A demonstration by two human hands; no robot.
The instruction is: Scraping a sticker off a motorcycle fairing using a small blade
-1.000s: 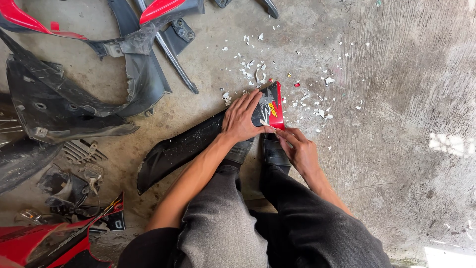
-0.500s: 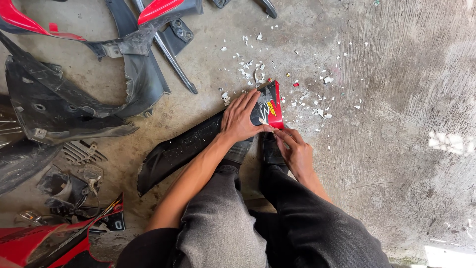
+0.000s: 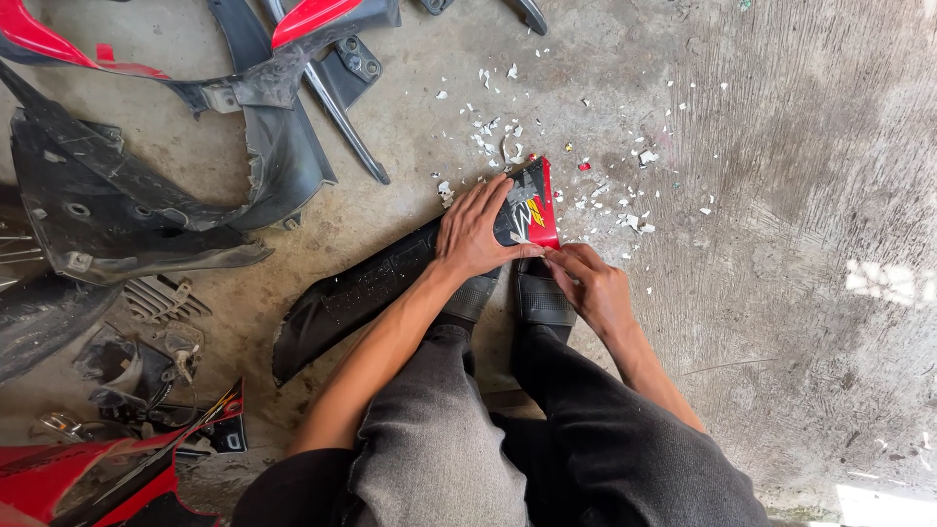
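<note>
Down on the concrete floor (image 3: 781, 244) sits one person, two legs in dark trousers stretched forward, two bare hands at work on a single long black plastic panel (image 3: 361, 288) that lies slantwise in front of the knees. The panel's far end carries one red sticker patch (image 3: 535, 210) with a yellow and white flash on it, and that is where both hands meet. The left hand (image 3: 475, 229) lies flat on the panel just beside the red patch, its fingers spread wide and pressing down, gripping nothing. The right hand (image 3: 590, 283) sits just below the red edge, fingers drawn narrow into a pinch at the lower corner of the sticker; whether a strip is caught between them, the view is too small to tell. Two dark shoes (image 3: 542, 293) show under the hands, one beneath each wrist. Around the red end lie white flakes (image 3: 503, 137) scattered over the floor, dozens of them, too many to count, plus one small red chip (image 3: 584, 166) among them. Off to the left, well apart from the hands, rests a heap of black body panels (image 3: 146, 205), at least three large pieces overlapping, with two red panels (image 3: 312, 15) at the top edge. One grey ribbed grille piece (image 3: 161, 298) lies near the heap, and one more red panel (image 3: 88, 478) fills the bottom left corner.
</note>
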